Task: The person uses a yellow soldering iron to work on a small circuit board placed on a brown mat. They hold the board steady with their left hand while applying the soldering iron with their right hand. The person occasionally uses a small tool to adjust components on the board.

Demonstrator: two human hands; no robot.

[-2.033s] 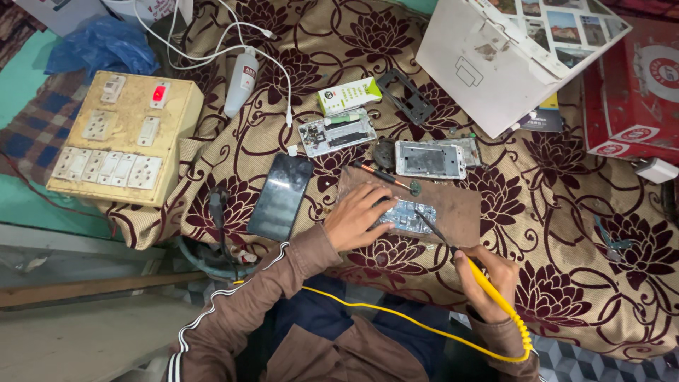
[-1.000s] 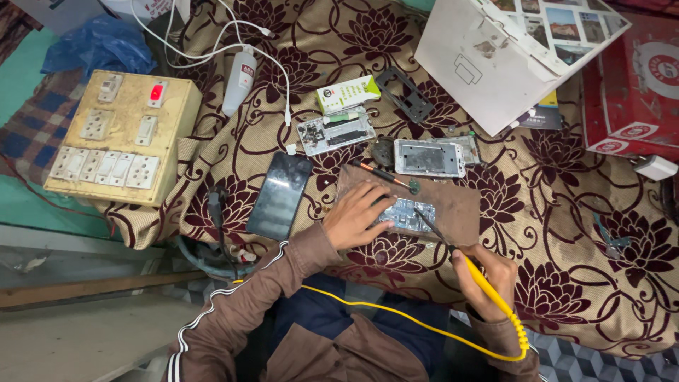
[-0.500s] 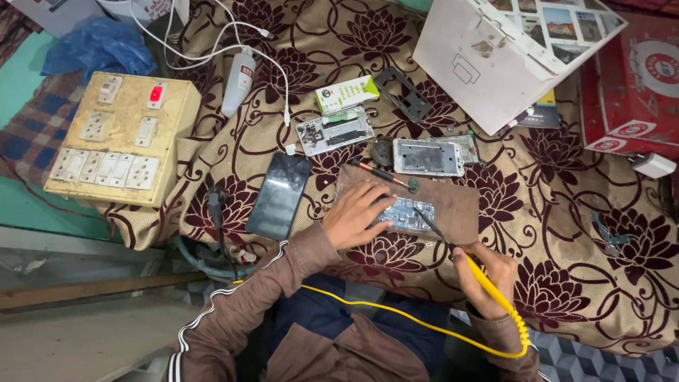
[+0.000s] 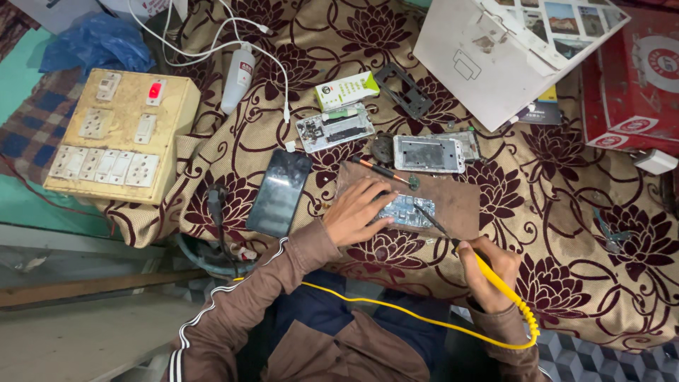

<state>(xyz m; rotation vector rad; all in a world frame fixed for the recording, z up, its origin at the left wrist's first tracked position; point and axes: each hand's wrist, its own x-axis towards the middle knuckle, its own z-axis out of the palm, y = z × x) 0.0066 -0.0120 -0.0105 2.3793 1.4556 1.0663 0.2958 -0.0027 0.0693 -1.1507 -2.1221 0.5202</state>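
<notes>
My left hand lies flat on a small circuit board and pins it to a brown work mat. My right hand grips a yellow-handled soldering iron whose thin dark tip rests on the board's right edge. A coiled yellow cord runs from the handle back under my arms. A small screwdriver lies on the mat's far edge.
A black phone screen lies left of the mat. Beyond it lie an opened phone body, a silver phone frame and a green-white box. A yellowed switchboard stands left, a white box and a red box at right.
The hands keep their hold on the board and the iron. The view has shifted slightly; nothing on the cloth has moved.
</notes>
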